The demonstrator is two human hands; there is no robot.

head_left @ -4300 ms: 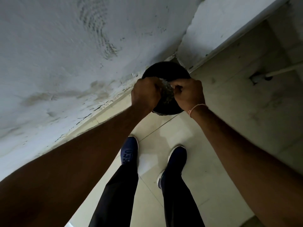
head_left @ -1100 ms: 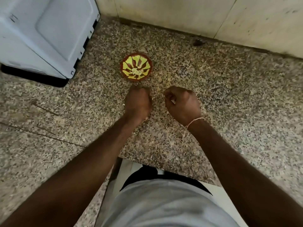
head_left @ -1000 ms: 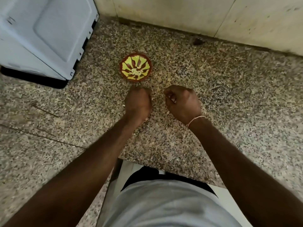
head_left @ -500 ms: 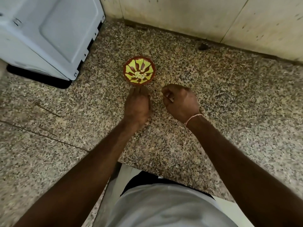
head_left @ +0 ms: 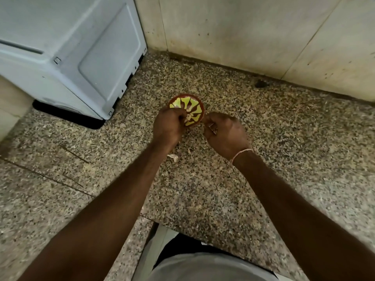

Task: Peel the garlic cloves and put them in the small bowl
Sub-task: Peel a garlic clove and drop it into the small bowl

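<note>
The small bowl (head_left: 194,104), red-rimmed with a yellow-green pattern, stands on the speckled granite counter (head_left: 284,149). My left hand (head_left: 167,127) reaches over the bowl's near left rim, its curled fingertips pinching a pale garlic clove (head_left: 187,118) just above the bowl's middle. My right hand (head_left: 224,133) hovers beside the bowl's right edge with the fingers curled in round a small pale bit of garlic (head_left: 212,126), mostly hidden by the fingers. Loose garlic skin (head_left: 173,157) lies on the counter under my left wrist.
A pale grey appliance (head_left: 81,57) stands at the back left, close to the bowl. A tiled wall (head_left: 253,37) closes the back. The counter's front edge (head_left: 182,228) runs near my body, with a step in it at the left.
4.3 s ago I was over a dark bin on the floor. Since a second ago my left hand has moved forward from the counter over the bowl; my right hand has edged closer to it.
</note>
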